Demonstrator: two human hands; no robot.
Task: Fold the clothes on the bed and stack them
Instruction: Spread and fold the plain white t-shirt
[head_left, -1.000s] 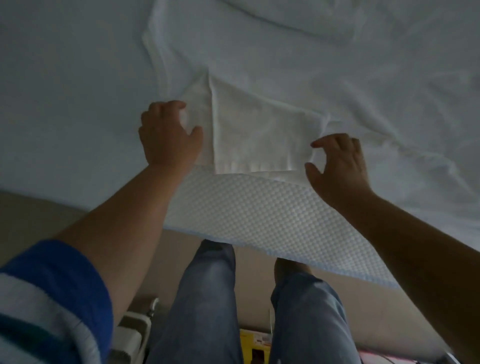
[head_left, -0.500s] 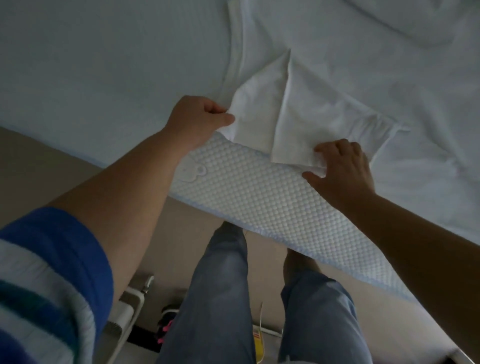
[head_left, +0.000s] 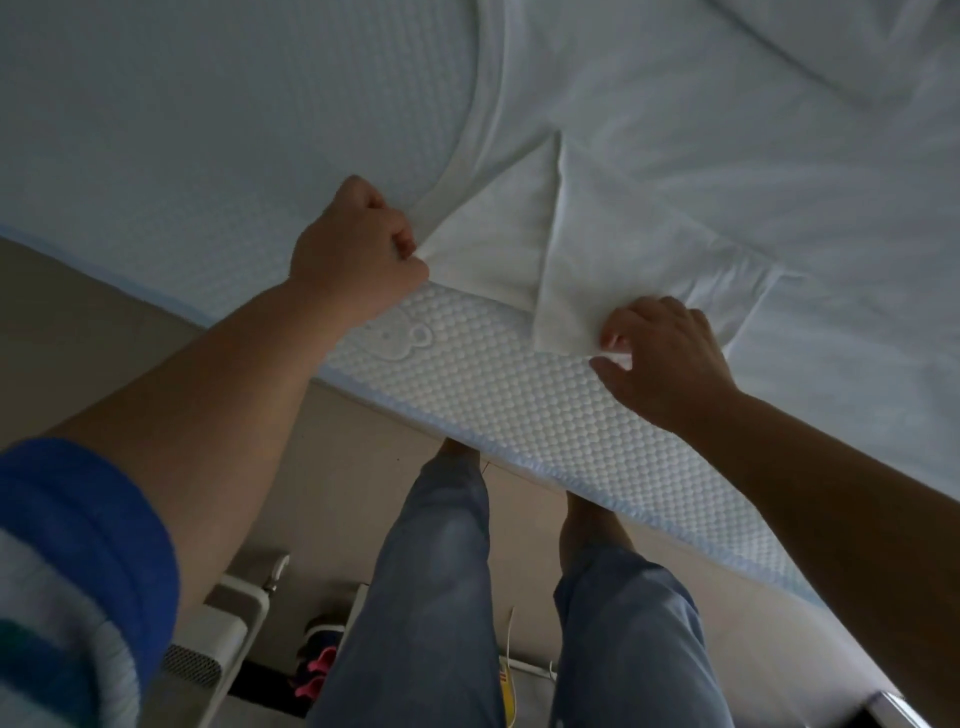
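Both hands have drawn the near end of the white garment back toward the mattress edge since a second ago, when the left hand lay loosely on the cloth and the right hovered with fingers spread; now each has a real hold. Left hand is balled into a fist on a corner of the fabric, right beside the curved ribbed band that looks like a neckline. Right hand pinches the lower tip of the folded flap between thumb and fingertips, just at the quilted border.

As for the garment, it lies spread on the bed, near end touching the mattress edge, the rest running up and to the right out of view. Its long axis seems to run that same way — away from the person, slanting right — with the neckline end close in, though I can't see the far hem to confirm.

Handling? Light, limp, thin knit by the look of it. It'll sag and crease wherever it isn't supported, and it may drag on the sheet beneath. Best taken at corners and seams, two points well apart and kept taut — much as the hands have it now — so any fold lands straight rather than bunching up.
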